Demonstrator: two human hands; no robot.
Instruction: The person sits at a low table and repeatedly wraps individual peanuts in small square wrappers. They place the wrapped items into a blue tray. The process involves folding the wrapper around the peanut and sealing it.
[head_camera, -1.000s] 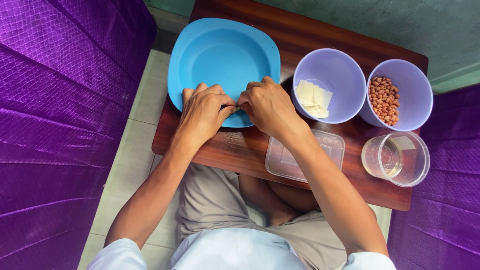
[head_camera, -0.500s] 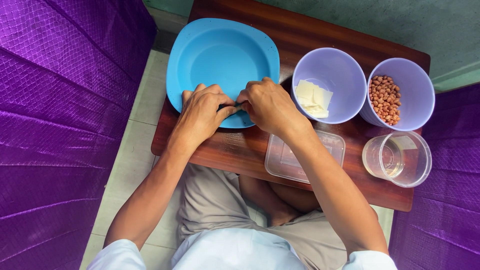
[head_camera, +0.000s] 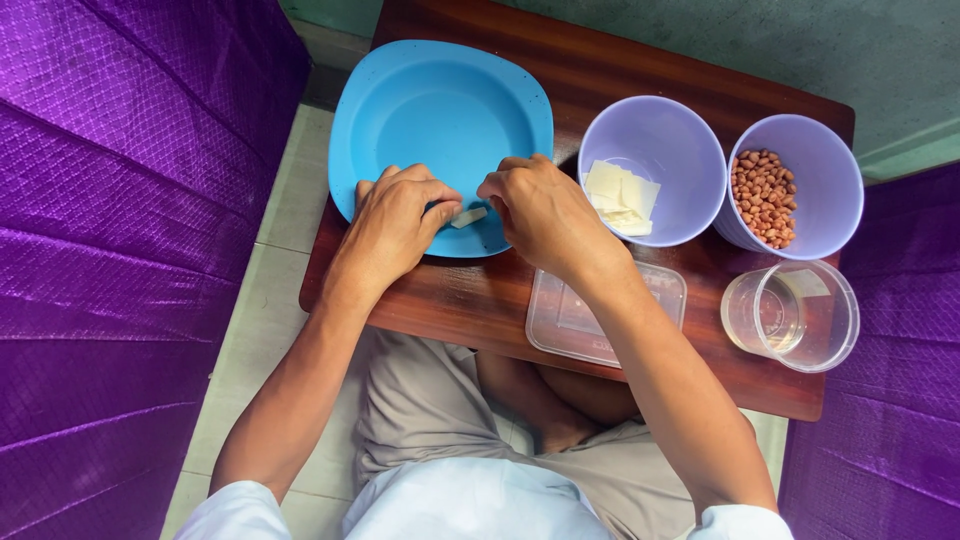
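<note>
Hands (head_camera: 400, 220) slightly apart, wrapper (head_camera: 468, 216) exposed

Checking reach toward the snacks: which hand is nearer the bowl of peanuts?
Right. The right hand is over the blue plate's near edge, with one lilac bowl between it and the peanut bowl. The left hand is farther left, beyond the right hand.

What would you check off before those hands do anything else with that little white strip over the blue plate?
1. White strip pinched by both the left hand and the right hand: ok.
2. Strip over the blue plate: ok.
3. Bowl of white pieces upright and beside the plate: ok.
4. Bowl of peanuts upright: ok.
5. Clear cup standing: ok.
6. Strip fully rolled or folded: cannot tell.
</note>
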